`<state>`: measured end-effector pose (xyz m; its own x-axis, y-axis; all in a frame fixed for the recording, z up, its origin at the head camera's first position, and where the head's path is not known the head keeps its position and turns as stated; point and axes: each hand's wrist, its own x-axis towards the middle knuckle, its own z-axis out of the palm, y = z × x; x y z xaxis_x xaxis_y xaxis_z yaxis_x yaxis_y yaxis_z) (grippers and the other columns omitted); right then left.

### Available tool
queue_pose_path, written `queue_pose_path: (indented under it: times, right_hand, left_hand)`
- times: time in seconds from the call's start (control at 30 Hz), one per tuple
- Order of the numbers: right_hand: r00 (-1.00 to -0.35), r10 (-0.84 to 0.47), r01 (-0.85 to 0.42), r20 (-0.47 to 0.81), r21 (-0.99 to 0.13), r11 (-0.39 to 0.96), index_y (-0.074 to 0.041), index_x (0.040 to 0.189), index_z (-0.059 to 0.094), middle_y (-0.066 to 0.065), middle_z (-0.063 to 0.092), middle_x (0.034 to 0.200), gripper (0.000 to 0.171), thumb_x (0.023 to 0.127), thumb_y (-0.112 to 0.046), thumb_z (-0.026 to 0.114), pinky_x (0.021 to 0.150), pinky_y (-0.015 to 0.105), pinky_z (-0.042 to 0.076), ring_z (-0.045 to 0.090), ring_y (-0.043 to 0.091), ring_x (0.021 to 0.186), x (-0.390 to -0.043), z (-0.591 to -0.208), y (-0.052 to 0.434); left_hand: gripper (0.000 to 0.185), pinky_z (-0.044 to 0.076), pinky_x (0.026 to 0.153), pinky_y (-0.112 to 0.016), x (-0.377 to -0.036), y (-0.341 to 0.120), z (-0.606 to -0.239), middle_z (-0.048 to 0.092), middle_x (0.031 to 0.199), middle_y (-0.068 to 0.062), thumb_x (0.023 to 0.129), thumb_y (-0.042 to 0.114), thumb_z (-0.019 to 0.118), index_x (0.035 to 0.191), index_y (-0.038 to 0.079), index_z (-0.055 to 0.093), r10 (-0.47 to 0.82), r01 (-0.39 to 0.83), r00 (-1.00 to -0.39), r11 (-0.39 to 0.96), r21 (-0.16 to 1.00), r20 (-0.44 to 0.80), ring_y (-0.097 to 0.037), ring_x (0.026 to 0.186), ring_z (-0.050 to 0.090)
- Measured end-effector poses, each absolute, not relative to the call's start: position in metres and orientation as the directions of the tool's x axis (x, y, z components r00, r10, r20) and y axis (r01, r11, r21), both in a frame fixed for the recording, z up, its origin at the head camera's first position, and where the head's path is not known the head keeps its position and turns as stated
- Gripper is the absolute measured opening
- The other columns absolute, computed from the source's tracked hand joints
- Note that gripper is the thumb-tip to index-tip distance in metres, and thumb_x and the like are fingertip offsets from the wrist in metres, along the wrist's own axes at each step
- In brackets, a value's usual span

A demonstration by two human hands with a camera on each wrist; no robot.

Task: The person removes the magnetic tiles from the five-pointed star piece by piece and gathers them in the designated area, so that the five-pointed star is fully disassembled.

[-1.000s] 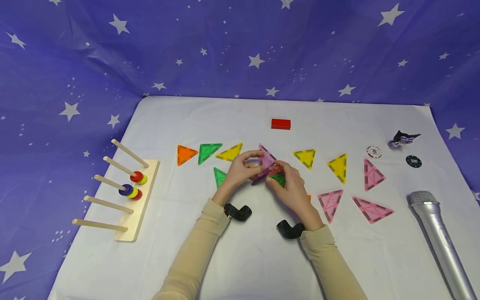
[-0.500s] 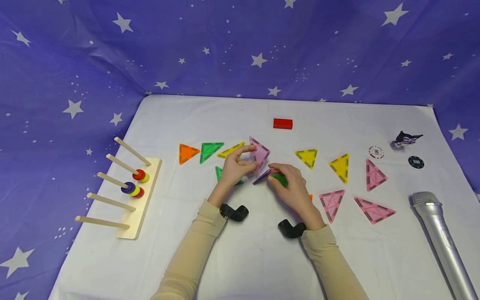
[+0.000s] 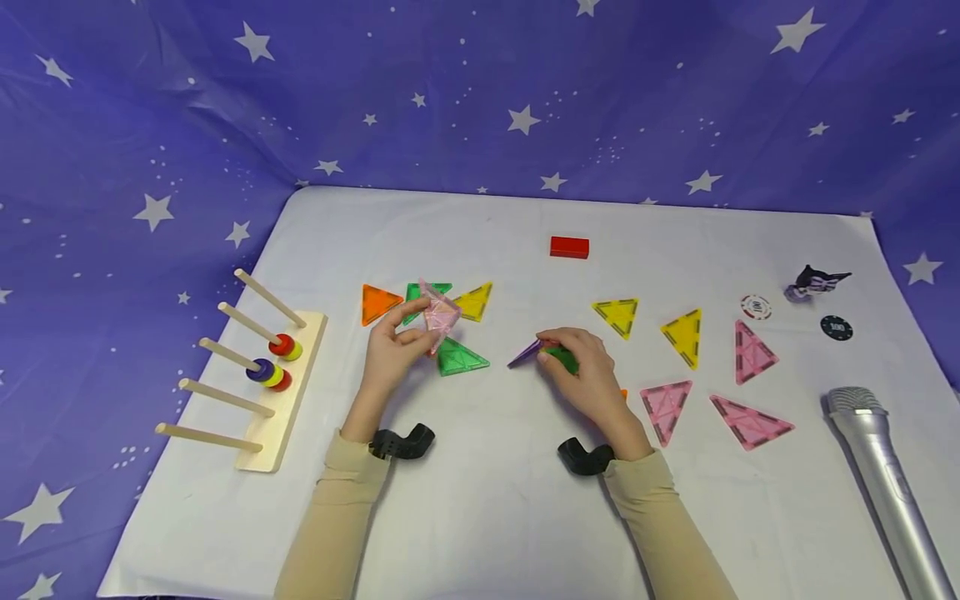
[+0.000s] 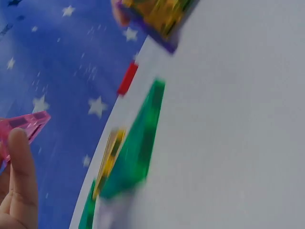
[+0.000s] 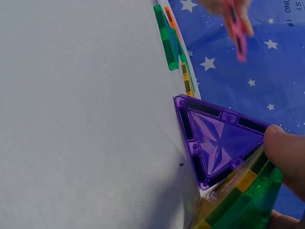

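Note:
My left hand (image 3: pixel 392 357) pinches a pink triangular magnetic tile (image 3: pixel 441 315) between thumb and fingers. In the head view the tile overlaps a flat green triangle (image 3: pixel 414 292). Another green triangle (image 3: pixel 459 358) lies just right of this hand, with a yellow one (image 3: pixel 476 302) behind it. My right hand (image 3: pixel 587 371) grips a small built-up form of joined triangular tiles near the table's middle. Its purple tile (image 5: pixel 219 138) leans outward beside the thumb, and a green tile (image 5: pixel 255 200) adjoins below. The palm and fingers hide the form's far side.
A wooden peg rack (image 3: pixel 296 400) with coloured rings stands at left, near an orange triangle (image 3: pixel 379 303). Yellow (image 3: pixel 684 337) and pink triangles (image 3: pixel 752 422) lie to the right. Farther right are poker chips (image 3: pixel 836 327), a small figurine (image 3: pixel 813 283) and a silver microphone (image 3: pixel 888 475). A red block (image 3: pixel 569 247) lies behind.
My left hand has drawn the pink tile away from the tile form and carried it left, over the green tiles. My right hand stays in place, still holding the form.

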<state>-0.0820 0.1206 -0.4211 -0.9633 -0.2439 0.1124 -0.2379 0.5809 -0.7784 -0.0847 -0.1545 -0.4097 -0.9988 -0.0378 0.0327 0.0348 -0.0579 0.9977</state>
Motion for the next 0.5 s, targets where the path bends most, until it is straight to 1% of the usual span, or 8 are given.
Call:
queue_pose_path:
  times: [0.03, 0.13, 0.23, 0.27, 0.3, 0.33, 0.43, 0.5]
  right_hand:
    - [-0.963, -0.245, -0.237, 0.111, -0.779, 0.581, -0.021, 0.114, 0.062, 0.005, 0.052, 0.119, 0.029, 0.087, -0.030, 0.061, 0.091, 0.059, 0.020, 0.036, 0.029, 0.117, -0.082, -0.421, 0.121]
    - [-0.963, -0.247, -0.238, 0.110, -0.778, 0.581, -0.020, 0.114, 0.062, 0.005, 0.052, 0.120, 0.029, 0.087, -0.029, 0.061, 0.091, 0.060, 0.020, 0.037, 0.030, 0.117, -0.082, -0.421, 0.121]
    - [-0.962, -0.248, -0.242, 0.114, -0.779, 0.579, -0.019, 0.114, 0.062, 0.006, 0.052, 0.120, 0.029, 0.087, -0.029, 0.061, 0.091, 0.060, 0.020, 0.036, 0.030, 0.117, -0.082, -0.420, 0.121]
    - [-0.962, -0.248, -0.243, 0.116, -0.779, 0.578, -0.019, 0.114, 0.062, 0.006, 0.052, 0.120, 0.029, 0.087, -0.028, 0.061, 0.091, 0.061, 0.020, 0.036, 0.031, 0.117, -0.082, -0.420, 0.121]
    - [-0.961, -0.249, -0.244, 0.117, -0.779, 0.577, -0.019, 0.114, 0.062, 0.007, 0.052, 0.120, 0.029, 0.087, -0.029, 0.061, 0.091, 0.061, 0.020, 0.036, 0.031, 0.117, -0.082, -0.420, 0.121]
    - [-0.961, -0.249, -0.245, 0.118, -0.779, 0.577, -0.019, 0.114, 0.062, 0.007, 0.052, 0.120, 0.029, 0.087, -0.029, 0.061, 0.091, 0.061, 0.019, 0.036, 0.031, 0.117, -0.082, -0.420, 0.121]
    - [-0.961, -0.250, -0.244, 0.115, -0.778, 0.580, -0.019, 0.115, 0.062, 0.007, 0.051, 0.120, 0.029, 0.087, -0.030, 0.061, 0.091, 0.061, 0.020, 0.036, 0.031, 0.118, -0.082, -0.420, 0.121]
    - [-0.962, -0.249, -0.239, 0.110, -0.779, 0.580, -0.019, 0.115, 0.062, 0.007, 0.051, 0.121, 0.029, 0.087, -0.030, 0.061, 0.091, 0.061, 0.019, 0.036, 0.031, 0.118, -0.082, -0.420, 0.121]
  left_hand:
    - [0.046, 0.049, 0.054, -0.022, -0.081, -0.161, -0.410, 0.055, 0.111, -0.015, 0.079, -0.011, 0.062, 0.122, -0.002, 0.052, -0.049, 0.021, -0.999, -0.044, 0.999, 0.018, -0.009, 0.063, 0.061]
    - [0.046, 0.049, 0.055, -0.021, -0.070, -0.179, -0.413, 0.051, 0.117, -0.010, 0.079, -0.008, 0.063, 0.123, 0.000, 0.051, -0.062, -0.044, -0.997, 0.018, 0.999, -0.043, -0.007, 0.063, 0.061]
    - [0.045, 0.048, 0.055, -0.022, -0.059, -0.193, -0.417, 0.057, 0.106, -0.015, 0.081, -0.002, 0.064, 0.124, 0.003, 0.051, -0.040, -0.118, -0.992, 0.076, 0.990, -0.115, -0.009, 0.060, 0.060]
    - [0.045, 0.047, 0.055, -0.023, -0.056, -0.197, -0.418, 0.060, 0.099, -0.018, 0.081, 0.000, 0.065, 0.124, 0.003, 0.051, -0.029, -0.138, -0.990, 0.100, 0.985, -0.135, -0.010, 0.058, 0.059]
    - [0.045, 0.047, 0.056, -0.023, -0.053, -0.201, -0.420, 0.061, 0.095, -0.017, 0.082, 0.002, 0.065, 0.124, 0.003, 0.051, -0.013, -0.154, -0.988, 0.118, 0.981, -0.153, -0.011, 0.057, 0.058]
    - [0.044, 0.046, 0.055, -0.023, -0.051, -0.204, -0.421, 0.063, 0.086, -0.018, 0.082, 0.004, 0.065, 0.124, 0.004, 0.051, 0.000, -0.165, -0.986, 0.137, 0.977, -0.167, -0.011, 0.056, 0.057]
    - [0.043, 0.041, 0.052, -0.023, -0.045, -0.209, -0.415, 0.061, 0.068, -0.022, 0.083, 0.005, 0.065, 0.123, 0.003, 0.052, 0.051, -0.189, -0.978, 0.198, 0.962, -0.202, -0.016, 0.052, 0.053]
    - [0.044, 0.038, 0.050, -0.023, -0.043, -0.211, -0.414, 0.060, 0.064, -0.023, 0.083, 0.004, 0.065, 0.124, 0.002, 0.051, 0.077, -0.190, -0.974, 0.232, 0.954, -0.212, -0.018, 0.052, 0.052]
